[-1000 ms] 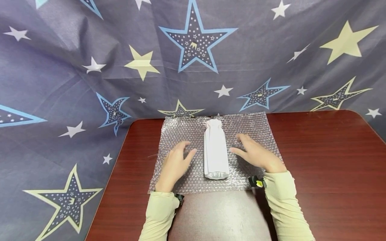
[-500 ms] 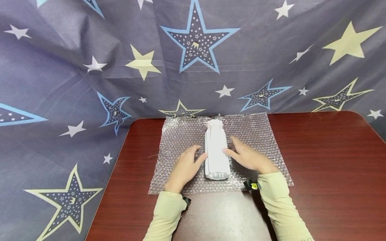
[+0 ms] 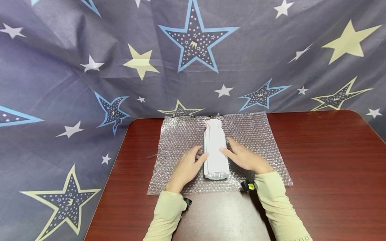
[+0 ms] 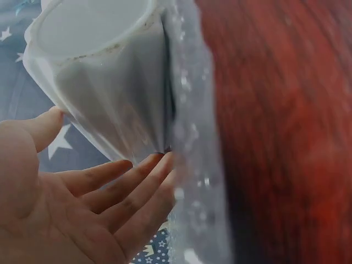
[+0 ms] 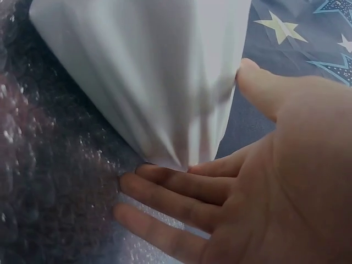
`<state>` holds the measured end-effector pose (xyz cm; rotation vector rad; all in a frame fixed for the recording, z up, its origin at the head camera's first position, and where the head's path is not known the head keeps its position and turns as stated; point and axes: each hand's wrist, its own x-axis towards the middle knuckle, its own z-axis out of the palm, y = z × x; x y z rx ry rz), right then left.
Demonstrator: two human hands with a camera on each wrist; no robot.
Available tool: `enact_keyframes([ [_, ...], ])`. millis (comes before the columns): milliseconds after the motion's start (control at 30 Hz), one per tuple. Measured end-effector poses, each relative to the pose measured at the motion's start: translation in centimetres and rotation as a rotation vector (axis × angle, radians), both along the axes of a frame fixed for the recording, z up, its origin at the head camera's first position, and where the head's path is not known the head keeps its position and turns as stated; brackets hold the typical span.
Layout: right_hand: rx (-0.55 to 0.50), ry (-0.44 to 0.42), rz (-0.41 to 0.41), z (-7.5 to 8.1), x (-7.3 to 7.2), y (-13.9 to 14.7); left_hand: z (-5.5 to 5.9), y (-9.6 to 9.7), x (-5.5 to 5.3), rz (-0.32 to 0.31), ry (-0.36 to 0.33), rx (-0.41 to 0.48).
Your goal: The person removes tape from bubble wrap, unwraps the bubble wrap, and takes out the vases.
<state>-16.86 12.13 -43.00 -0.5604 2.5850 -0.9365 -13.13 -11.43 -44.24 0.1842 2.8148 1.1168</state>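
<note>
A white fluted vase [image 3: 215, 144] lies on its side on a sheet of bubble wrap [image 3: 181, 134], its base end towards me and its narrow neck pointing away. My left hand [image 3: 186, 167] is at the vase's left side, thumb tip at its edge. Across from it, my right hand [image 3: 247, 159] has its thumb on the vase's upper right side. In the left wrist view the fingers extend fairly straight under the flank of the vase [image 4: 104, 99]. The right wrist view has the fingers spread low beside the vase [image 5: 148, 71], close over the bubble wrap.
The bubble wrap lies flat on a reddish-brown wooden table [image 3: 325, 160], reaching its back edge. Behind the table hangs a dark cloth [image 3: 256, 40] printed with stars. Light reflects off the table's front part.
Both hands have moved inward from either side, from hovering apart to right at the vase's flanks. The vase and bubble wrap have stayed in place.
</note>
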Motion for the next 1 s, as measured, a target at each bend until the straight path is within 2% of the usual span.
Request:
enact_keyframes([
  [200, -0.079, 0.009, 0.019, -0.4, -0.06, -0.33, -0.36, 0.47, 0.02, -0.04, -0.025, 0.06],
  [300, -0.085, 0.012, 0.016, -0.5, -0.04, -0.37, -0.48, 0.63, 0.06, -0.054, -0.035, 0.091],
  [633, -0.121, 0.016, 0.026, -0.69, 0.08, -0.54, -0.58, 0.61, 0.28, -0.05, -0.052, 0.11],
  [1000, -0.155, -0.023, 0.005, -0.75, -0.12, -0.61, -0.37, 0.6, 0.13, -0.056, -0.063, 0.152],
])
